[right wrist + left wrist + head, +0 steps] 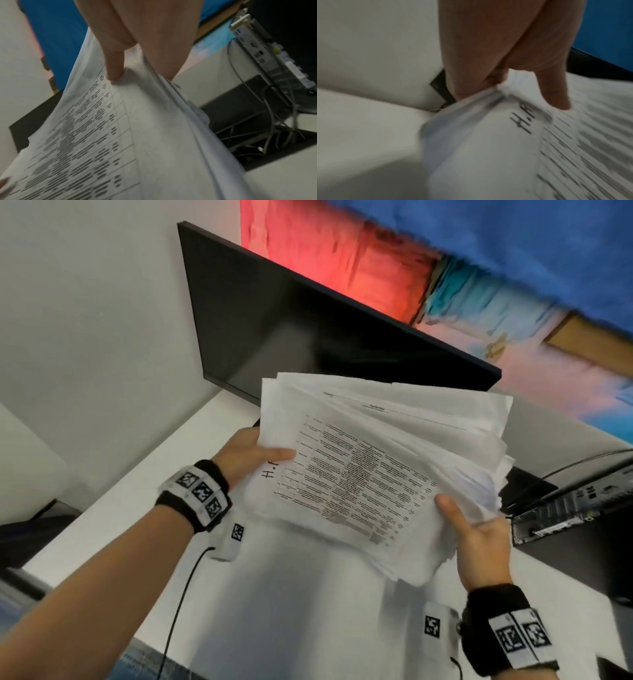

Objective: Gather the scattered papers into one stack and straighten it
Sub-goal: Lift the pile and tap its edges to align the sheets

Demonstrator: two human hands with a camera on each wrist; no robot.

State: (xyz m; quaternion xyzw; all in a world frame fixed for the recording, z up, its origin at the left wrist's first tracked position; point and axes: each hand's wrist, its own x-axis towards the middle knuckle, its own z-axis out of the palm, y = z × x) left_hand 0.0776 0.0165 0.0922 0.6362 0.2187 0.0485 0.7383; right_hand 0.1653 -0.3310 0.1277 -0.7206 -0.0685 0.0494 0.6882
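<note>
A thick, uneven stack of white papers (370, 470) is lifted above the white desk (291, 611), its sheets fanned out at the right and far edges. The top sheet carries a printed table, and a sheet under it shows handwritten "H." My left hand (253, 455) grips the stack's left edge, thumb on top, fingers hidden beneath. My right hand (479, 537) grips the near right corner the same way. In the left wrist view the thumb presses the papers (488, 155); in the right wrist view the thumb pins the printed sheet (106, 135).
A black monitor (308, 330) stands just behind the stack. A computer box with cables (565, 508) sits at the right on a dark surface. A thin black cable (185, 594) runs over the desk under my left forearm. A colourful cloth (479, 268) hangs behind.
</note>
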